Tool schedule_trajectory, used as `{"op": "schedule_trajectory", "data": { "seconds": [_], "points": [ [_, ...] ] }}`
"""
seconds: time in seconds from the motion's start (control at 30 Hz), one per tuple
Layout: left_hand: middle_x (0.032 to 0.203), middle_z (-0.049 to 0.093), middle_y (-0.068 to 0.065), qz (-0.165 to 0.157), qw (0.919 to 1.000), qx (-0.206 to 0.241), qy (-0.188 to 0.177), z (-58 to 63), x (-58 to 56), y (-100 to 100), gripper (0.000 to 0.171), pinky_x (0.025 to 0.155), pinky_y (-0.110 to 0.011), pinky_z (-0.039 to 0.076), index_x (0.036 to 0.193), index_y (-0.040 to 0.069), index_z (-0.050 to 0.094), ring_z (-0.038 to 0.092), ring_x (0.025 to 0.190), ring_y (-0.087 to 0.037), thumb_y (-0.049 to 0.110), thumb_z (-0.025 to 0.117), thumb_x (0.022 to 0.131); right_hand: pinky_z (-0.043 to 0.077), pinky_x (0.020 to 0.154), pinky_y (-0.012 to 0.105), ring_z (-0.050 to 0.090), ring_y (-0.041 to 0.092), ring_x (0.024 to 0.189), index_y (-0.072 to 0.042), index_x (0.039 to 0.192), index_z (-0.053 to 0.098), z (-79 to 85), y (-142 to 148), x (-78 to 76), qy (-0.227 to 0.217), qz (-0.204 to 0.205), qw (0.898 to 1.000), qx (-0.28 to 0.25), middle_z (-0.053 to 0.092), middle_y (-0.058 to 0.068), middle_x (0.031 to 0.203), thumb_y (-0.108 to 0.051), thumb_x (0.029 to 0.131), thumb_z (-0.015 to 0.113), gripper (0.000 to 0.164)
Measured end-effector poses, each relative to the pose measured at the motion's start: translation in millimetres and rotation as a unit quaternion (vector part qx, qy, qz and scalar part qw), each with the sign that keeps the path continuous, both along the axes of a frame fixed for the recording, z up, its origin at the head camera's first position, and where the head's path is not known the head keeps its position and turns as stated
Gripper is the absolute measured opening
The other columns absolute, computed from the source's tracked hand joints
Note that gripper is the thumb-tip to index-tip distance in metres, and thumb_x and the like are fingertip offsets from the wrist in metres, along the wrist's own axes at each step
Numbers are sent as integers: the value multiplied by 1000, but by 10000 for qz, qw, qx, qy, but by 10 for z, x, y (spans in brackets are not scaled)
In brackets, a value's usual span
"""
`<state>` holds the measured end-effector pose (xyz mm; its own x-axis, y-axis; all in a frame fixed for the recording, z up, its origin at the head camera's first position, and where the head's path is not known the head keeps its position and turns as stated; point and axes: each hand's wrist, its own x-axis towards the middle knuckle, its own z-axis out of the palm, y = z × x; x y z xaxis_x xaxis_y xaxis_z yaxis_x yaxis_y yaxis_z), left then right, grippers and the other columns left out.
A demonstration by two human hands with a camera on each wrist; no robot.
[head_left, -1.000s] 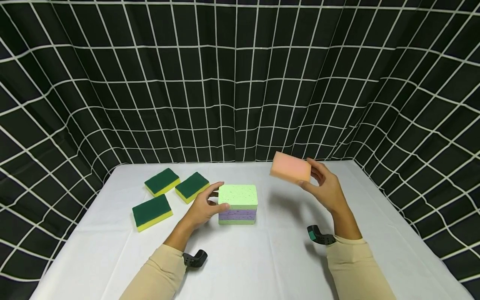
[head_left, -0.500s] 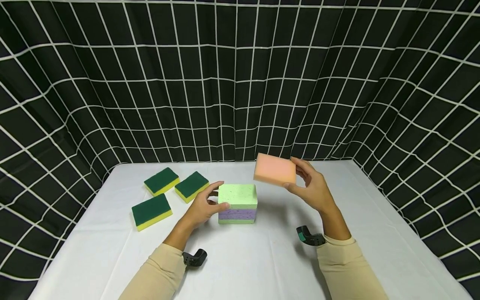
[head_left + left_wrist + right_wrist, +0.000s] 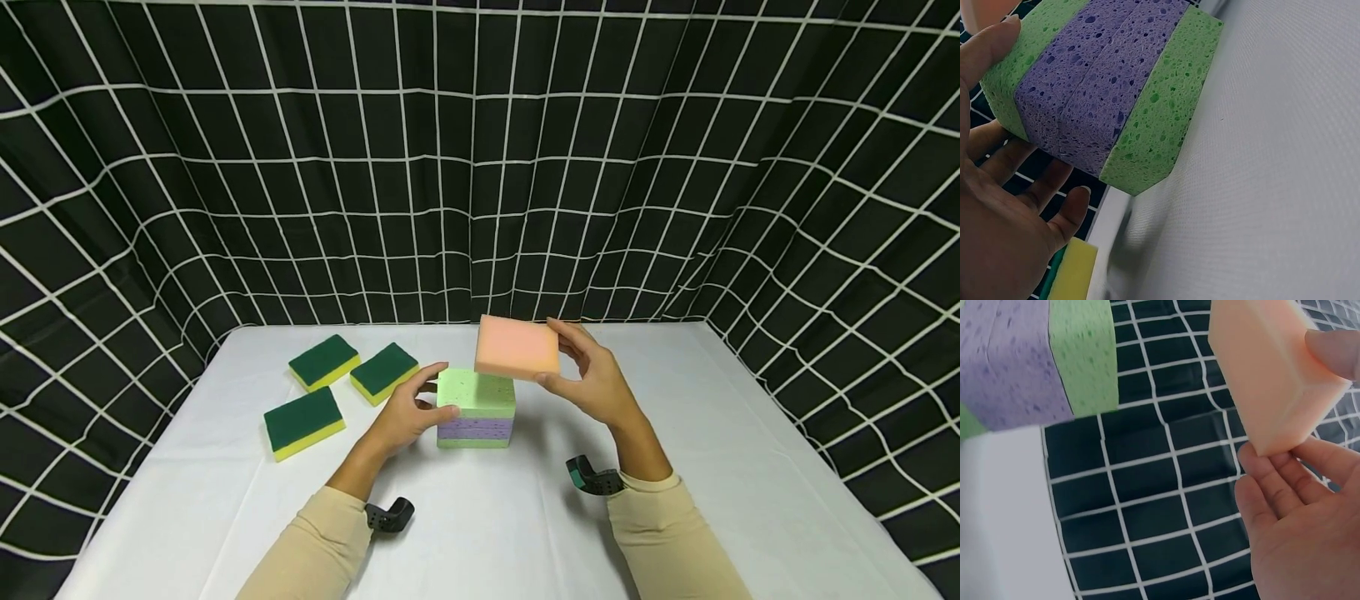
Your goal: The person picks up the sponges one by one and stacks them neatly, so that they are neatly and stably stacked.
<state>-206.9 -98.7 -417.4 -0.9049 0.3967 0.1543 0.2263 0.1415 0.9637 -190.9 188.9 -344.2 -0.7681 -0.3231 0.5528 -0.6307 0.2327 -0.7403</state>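
Note:
A stack of sponges (image 3: 474, 429), two purple layers between a green top and a green bottom one, stands on the white table. My left hand (image 3: 405, 415) steadies its left end, thumb on the front of the top green sponge (image 3: 1007, 97) and fingers toward the back. Between thumb and fingers, my right hand (image 3: 592, 379) pinches a peach-coloured sponge (image 3: 517, 346) by its right end. That sponge is held up in the air, overlapping the back right of the stack's top in the head view. In the right wrist view a gap shows between the peach sponge (image 3: 1266, 369) and the stack (image 3: 1022, 356).
Three yellow sponges with dark green scouring sides lie left of the stack: one at the back (image 3: 324, 362), one beside the left hand (image 3: 384, 371), one nearer the front (image 3: 303, 421). A black curtain with white grid lines (image 3: 472, 167) surrounds the table's back and sides.
My right hand has carried the peach sponge leftward, from right of the stack to over its back right part. The left hand and the stack have stayed in place.

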Motion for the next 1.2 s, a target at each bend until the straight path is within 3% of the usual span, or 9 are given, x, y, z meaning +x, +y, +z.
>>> {"op": "schedule_trajectory", "data": {
  "seconds": [0.27, 0.5, 0.6, 0.73, 1.13, 1.2],
  "points": [
    [122, 53, -20, -10, 10000, -13, 67, -11, 2, 3, 73, 85, -38, 48, 146, -3, 35, 54, 106, -38, 7, 73, 85, 34, 105, 45, 48, 37, 118, 18, 137, 38, -60, -188, -25, -13, 300, 9995, 12, 45, 28, 132, 15, 75, 72, 70],
    [122, 55, -16, 94, 9998, 97, 151, -297, -166, 14, 75, 83, -40, 48, 146, 5, 39, 55, 104, -38, 8, 77, 82, 33, 105, 50, 49, 39, 118, 15, 137, 40, -101, -307, -28, -83, 367, 9992, 141, 48, 26, 129, 11, 76, 72, 69],
    [122, 56, -11, 143, 9996, 125, 185, -339, -190, 12, 75, 83, -40, 49, 146, 10, 42, 56, 102, -35, 12, 79, 80, 32, 105, 51, 49, 38, 118, 15, 136, 41, -120, -332, -35, -118, 353, 9991, 182, 49, 26, 128, 11, 76, 73, 68],
    [122, 55, -10, 163, 9996, 186, 150, -344, -188, 3, 76, 83, -42, 49, 145, 15, 43, 57, 99, -34, 15, 81, 79, 33, 104, 52, 49, 38, 118, 14, 136, 42, -158, -356, -49, -193, 339, 9988, 281, 50, 26, 127, 10, 75, 73, 68],
    [131, 51, -14, 132, 9998, 169, 43, -306, -161, 5, 78, 87, -43, 46, 147, 9, 39, 51, 110, -35, 11, 79, 81, 32, 106, 50, 46, 36, 122, 13, 137, 43, -270, -364, -93, -461, 367, 9968, 531, 51, 25, 127, 9, 76, 71, 67],
    [130, 51, -16, 85, 9998, 178, 48, -214, -110, 6, 77, 87, -43, 46, 147, 5, 38, 50, 110, -36, 9, 78, 81, 32, 106, 50, 46, 36, 122, 13, 136, 43, -278, -357, -101, -462, 386, 9967, 540, 51, 25, 127, 10, 76, 71, 67]
  ]
}}
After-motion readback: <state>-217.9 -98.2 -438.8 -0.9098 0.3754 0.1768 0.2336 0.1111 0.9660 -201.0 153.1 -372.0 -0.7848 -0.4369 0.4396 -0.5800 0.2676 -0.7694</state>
